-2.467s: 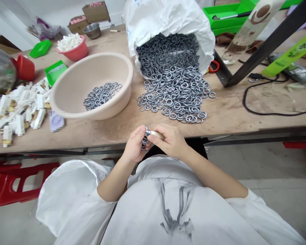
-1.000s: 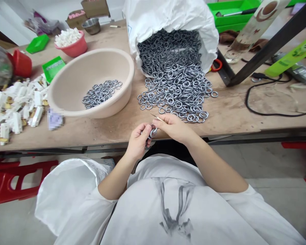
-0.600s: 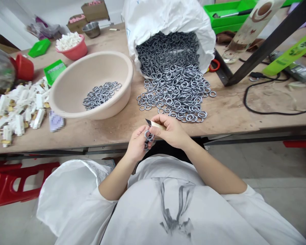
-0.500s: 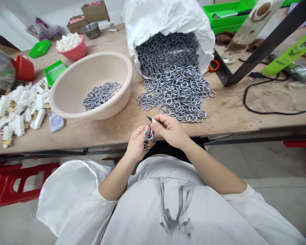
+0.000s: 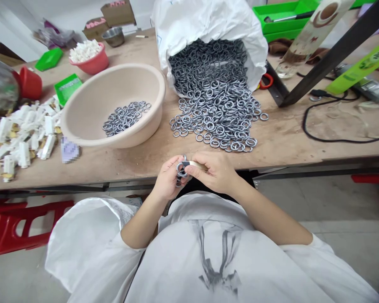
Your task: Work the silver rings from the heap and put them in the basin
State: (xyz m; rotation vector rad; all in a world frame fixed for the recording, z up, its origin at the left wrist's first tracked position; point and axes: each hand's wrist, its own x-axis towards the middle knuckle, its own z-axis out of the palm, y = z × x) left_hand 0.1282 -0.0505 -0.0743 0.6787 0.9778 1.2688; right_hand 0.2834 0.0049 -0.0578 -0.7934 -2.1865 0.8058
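Several grey rings (image 5: pixel 180 169) are gripped in my left hand (image 5: pixel 168 180), just in front of the table edge. My right hand (image 5: pixel 219 171) is closed round the pale handle of a small knife (image 5: pixel 198 165); its dark blade lies against one of the held rings. Beyond my hands, a heap of grey rings (image 5: pixel 222 109) spills out of a white sack (image 5: pixel 208 21) onto the table. More of these rings sit in a wide beige basin (image 5: pixel 82 105) to the left.
White plastic parts with brass-coloured pieces (image 5: pixel 23 139) cover the table's left side. Behind stands a red bowl (image 5: pixel 93 65) of white pieces. A dark metal bar (image 5: pixel 328 54) slants across the right, above a black cable (image 5: pixel 306 122). Red stools (image 5: pixel 22 231) stand below left.
The knife has swung from pointing up and away to lying across the rings, its blade now at a ring. My right hand has shifted slightly down and right; my left hand stays nearly put.
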